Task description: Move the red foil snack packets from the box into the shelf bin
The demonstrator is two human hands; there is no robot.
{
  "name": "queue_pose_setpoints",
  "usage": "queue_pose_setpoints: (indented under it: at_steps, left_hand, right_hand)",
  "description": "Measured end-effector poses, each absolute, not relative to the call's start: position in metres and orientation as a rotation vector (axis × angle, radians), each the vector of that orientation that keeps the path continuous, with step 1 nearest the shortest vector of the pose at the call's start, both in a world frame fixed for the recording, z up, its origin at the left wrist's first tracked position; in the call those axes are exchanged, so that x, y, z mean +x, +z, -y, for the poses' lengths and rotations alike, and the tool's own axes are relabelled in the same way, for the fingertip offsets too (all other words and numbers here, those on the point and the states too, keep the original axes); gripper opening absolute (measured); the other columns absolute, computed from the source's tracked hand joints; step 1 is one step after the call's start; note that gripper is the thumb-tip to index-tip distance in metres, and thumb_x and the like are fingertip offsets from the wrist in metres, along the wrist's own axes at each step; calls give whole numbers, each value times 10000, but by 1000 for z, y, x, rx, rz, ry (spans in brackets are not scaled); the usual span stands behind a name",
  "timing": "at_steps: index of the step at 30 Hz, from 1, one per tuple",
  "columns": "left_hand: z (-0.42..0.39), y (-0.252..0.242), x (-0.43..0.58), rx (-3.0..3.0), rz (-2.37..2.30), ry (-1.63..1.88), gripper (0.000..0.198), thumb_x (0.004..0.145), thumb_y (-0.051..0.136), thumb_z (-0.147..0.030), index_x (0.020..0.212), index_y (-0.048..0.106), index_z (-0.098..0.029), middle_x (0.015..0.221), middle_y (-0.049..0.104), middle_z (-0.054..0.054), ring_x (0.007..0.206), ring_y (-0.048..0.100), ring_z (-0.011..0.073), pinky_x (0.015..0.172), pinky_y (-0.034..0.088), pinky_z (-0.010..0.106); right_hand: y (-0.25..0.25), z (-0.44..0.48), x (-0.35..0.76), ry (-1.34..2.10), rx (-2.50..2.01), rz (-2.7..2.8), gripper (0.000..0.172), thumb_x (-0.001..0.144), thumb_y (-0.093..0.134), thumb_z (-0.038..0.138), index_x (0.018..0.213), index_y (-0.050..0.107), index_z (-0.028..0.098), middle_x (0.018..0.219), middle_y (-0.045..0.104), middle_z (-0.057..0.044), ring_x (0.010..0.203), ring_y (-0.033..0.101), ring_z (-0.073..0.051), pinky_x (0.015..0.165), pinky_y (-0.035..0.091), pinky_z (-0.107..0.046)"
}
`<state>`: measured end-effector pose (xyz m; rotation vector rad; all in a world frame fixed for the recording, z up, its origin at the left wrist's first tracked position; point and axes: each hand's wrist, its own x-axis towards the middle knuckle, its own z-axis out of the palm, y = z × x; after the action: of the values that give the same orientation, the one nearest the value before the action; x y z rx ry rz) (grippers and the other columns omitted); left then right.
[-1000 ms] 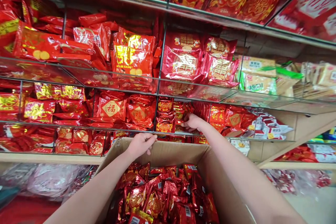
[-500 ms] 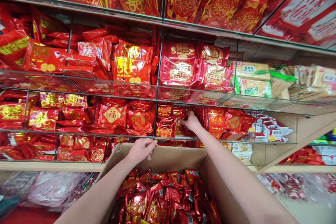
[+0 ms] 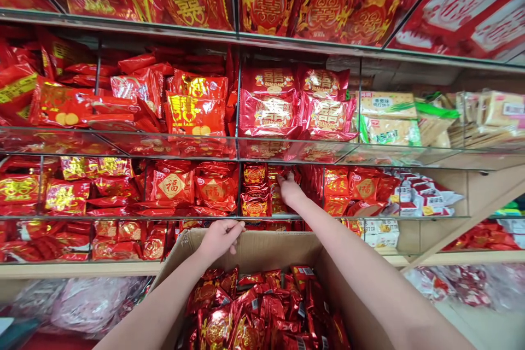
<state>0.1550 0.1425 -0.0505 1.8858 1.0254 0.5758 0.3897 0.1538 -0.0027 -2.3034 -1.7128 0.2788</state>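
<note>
My left hand (image 3: 223, 238) is closed over the far top edge of a cardboard box (image 3: 279, 246), thumb and fingers pressed on the rim. Inside the box lies a heap of shiny red snack packets (image 3: 217, 325) with gold print. My right hand (image 3: 290, 190) reaches past the box into a low shelf compartment, its fingers against red-and-gold packets there. Those fingers are partly hidden, so whether they grip a packet is unclear. Just left of it stand small stacked red packets (image 3: 255, 205) with gold print; to its right are more red packets (image 3: 336, 188).
Clear shelf fronts (image 3: 197, 145) and thin upright dividers split the rack. Larger red packets (image 3: 268, 109) fill the shelf above, with pale biscuit packs (image 3: 389, 104) to their right. Wrapped goods in clear plastic (image 3: 86, 303) lie under the rack at left.
My right hand has shifted slightly left and deeper among the packets in the compartment. My left hand stays on the box rim. The view has tilted a little upward.
</note>
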Motion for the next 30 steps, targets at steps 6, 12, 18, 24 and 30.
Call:
queue_pose_setpoints:
  at_steps: [6, 12, 18, 24, 30]
  left_hand:
    - [-145, -52, 155, 1877, -1018, 561, 411, 739, 387, -519, 704, 577, -157, 424, 457, -64, 346, 528, 88, 356, 323, 167]
    - [-146, -54, 153, 1876, -994, 569, 412, 735, 393, -521, 716, 582, -155, 427, 464, -59, 357, 531, 90, 361, 335, 165]
    - [-146, -44, 151, 1893, -984, 483, 401, 742, 395, -506, 722, 568, -144, 461, 490, -42, 395, 545, 100, 383, 360, 175]
    - [-123, -46, 153, 2245, -1028, 409, 296, 786, 367, -403, 774, 551, -172, 641, 564, -1, 584, 552, 111, 616, 423, 221]
    - [-79, -64, 141, 2521, -928, -283, 246, 700, 477, -261, 923, 561, -204, 1021, 544, 90, 952, 505, 236, 826, 372, 347]
  right_hand:
    - [2, -149, 393, 223, -2329, 1733, 570, 744, 499, 342, 1260, 293, 213, 1286, 240, -174, 972, 527, -258, 788, 397, -308]
    - [11, -143, 391, 153, -2344, 1727, 706, 689, 578, 327, 1287, 222, 204, 1287, 230, -193, 977, 525, -261, 781, 409, -309]
    - [22, -107, 383, -6, -2213, 1775, 487, 735, 504, 274, 1189, 380, 150, 1274, 233, -171, 1024, 479, -265, 843, 390, -338]
    - [8, -21, 395, -261, -1745, 2040, 275, 798, 408, 258, 1020, 523, 145, 1192, 362, -130, 1097, 386, -245, 908, 343, -401]
    - [-40, 42, 425, -200, -1846, 2129, 299, 753, 436, 229, 1031, 539, 195, 1304, 284, -106, 1191, 267, -296, 909, 324, -490]
